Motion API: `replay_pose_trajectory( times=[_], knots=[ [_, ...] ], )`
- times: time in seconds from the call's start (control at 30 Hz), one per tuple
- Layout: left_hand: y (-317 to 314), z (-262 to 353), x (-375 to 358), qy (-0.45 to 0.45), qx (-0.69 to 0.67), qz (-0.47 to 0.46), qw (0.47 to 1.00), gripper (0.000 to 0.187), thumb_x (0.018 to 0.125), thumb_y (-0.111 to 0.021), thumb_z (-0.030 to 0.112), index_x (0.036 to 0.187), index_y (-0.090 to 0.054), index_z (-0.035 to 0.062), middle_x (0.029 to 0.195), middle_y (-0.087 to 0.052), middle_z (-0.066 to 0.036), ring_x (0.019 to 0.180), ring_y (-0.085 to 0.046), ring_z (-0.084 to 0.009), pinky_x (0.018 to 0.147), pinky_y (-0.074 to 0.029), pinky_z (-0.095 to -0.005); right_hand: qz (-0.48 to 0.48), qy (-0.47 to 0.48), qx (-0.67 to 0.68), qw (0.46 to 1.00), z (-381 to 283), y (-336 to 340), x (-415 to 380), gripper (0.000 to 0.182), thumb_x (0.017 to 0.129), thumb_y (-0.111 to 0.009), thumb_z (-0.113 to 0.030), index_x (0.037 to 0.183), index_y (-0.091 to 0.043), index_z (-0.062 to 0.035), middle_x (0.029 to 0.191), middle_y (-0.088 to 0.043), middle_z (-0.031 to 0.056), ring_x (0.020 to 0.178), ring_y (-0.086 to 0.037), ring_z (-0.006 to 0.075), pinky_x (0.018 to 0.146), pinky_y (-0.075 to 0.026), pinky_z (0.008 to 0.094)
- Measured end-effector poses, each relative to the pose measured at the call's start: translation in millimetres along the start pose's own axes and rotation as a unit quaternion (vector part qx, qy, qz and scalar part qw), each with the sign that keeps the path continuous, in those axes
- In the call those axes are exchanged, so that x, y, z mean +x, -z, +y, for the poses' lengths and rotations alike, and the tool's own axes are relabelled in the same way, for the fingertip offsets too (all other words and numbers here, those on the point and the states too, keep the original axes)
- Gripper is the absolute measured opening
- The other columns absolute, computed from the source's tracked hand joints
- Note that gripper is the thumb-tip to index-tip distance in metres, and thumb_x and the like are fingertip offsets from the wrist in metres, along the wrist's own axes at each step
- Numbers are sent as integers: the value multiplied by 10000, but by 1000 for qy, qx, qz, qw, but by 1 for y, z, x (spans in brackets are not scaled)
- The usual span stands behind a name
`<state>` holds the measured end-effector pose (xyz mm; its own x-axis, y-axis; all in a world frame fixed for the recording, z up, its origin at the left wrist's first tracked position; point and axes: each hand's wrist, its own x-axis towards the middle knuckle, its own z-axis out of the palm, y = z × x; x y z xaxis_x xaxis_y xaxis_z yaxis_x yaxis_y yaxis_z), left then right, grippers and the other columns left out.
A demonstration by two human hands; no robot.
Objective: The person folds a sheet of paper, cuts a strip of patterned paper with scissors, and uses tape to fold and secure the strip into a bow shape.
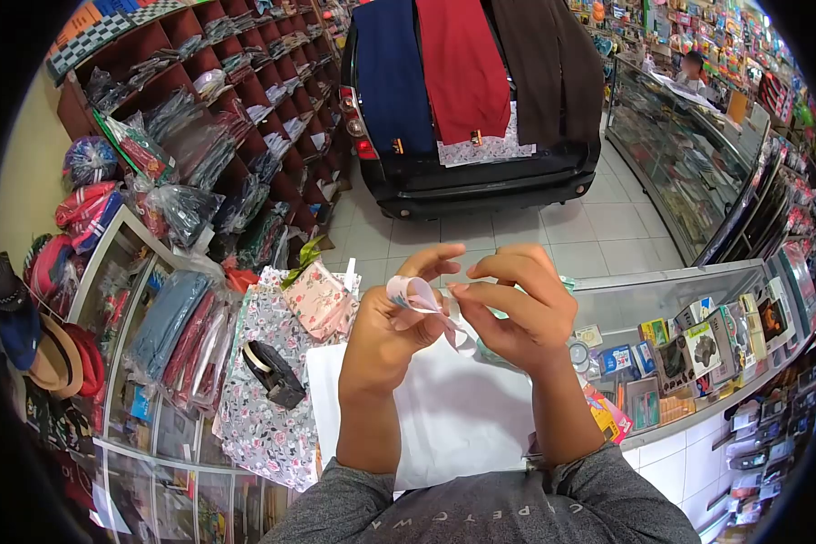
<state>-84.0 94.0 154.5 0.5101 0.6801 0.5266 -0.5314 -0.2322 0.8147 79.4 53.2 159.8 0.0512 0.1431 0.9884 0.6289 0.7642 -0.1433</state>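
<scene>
My left hand (381, 317) is closed round a curled pale pink paper strip (419, 297), which loops over the fingers and hangs at its loose end. Beside it, my right hand (521, 308) has thumb and forefinger pinched together near the strip; anything between those fingertips is too small to make out. Below both hands a white paper sheet (462, 412) lies on the counter. To its left are a black tape dispenser (286, 385) and grey floral wrapping paper (245, 426). A pink floral packet (319, 295) with a green ribbon (306, 254) lies behind the dispenser.
A glass display counter (626, 295) with boxed goods extends to the right. Bagged clothes (177, 326) are stacked on the left case. Ahead, a dark car (480, 177) has trousers (467, 72) draped over its back. A person (692, 71) is behind the far right counter.
</scene>
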Motion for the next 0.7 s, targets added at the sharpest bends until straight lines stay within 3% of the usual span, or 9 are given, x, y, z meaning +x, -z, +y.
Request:
replay_pose_trajectory(
  times=[0.2, 0.3, 0.5, 0.53, 0.7],
  knots=[
    [-2, 12, -6, 77, -39, 12, 996, 229, 807, -794, 132, 939, -682, -18, 1247, -616, -123, 851, -648, -177, 722, -549, -318, 2, -21, 19, 1000, 0, 1, 1, 292, 567, -822, 29, 825, -719, -64, 828, -636, 44, 730, -582, 214, 620, -466, 305],
    [-1, 8, -5, 36, -4, 11, 999, 230, 815, -786, 112, 972, -685, -24, 1196, -633, -124, 843, -649, -179, 723, -554, -327, -5, -33, 39, 999, 1, 1, 0, 278, 581, -814, 35, 822, -721, -67, 829, -638, 43, 736, -582, 211, 625, -461, 301],
    [-4, 10, -1, 44, 13, 32, 998, 189, 840, -726, -3, 1025, -694, -26, 1104, -649, -102, 990, -628, -188, 864, -516, -332, -36, -138, 82, 986, 1, 1, -2, 249, 612, -791, 41, 827, -731, -72, 848, -650, 50, 757, -585, 202, 649, -463, 292],
    [-1, 10, -1, 54, 19, 26, 998, 195, 841, -724, -5, 1034, -696, -26, 1097, -651, -103, 993, -631, -192, 857, -517, -330, -33, -114, 83, 989, 5, 0, -3, 208, 634, -771, 62, 789, -726, -68, 856, -659, 59, 720, -557, 132, 494, -377, 220],
    [-2, 7, 3, 36, 16, 27, 999, 172, 844, -725, -1, 1010, -708, -39, 1057, -654, -102, 972, -633, -192, 829, -517, -323, -35, -131, 95, 986, 5, 1, -5, 201, 646, -764, 64, 801, -720, -56, 856, -659, 65, 727, -564, 131, 494, -379, 215]
  ],
)
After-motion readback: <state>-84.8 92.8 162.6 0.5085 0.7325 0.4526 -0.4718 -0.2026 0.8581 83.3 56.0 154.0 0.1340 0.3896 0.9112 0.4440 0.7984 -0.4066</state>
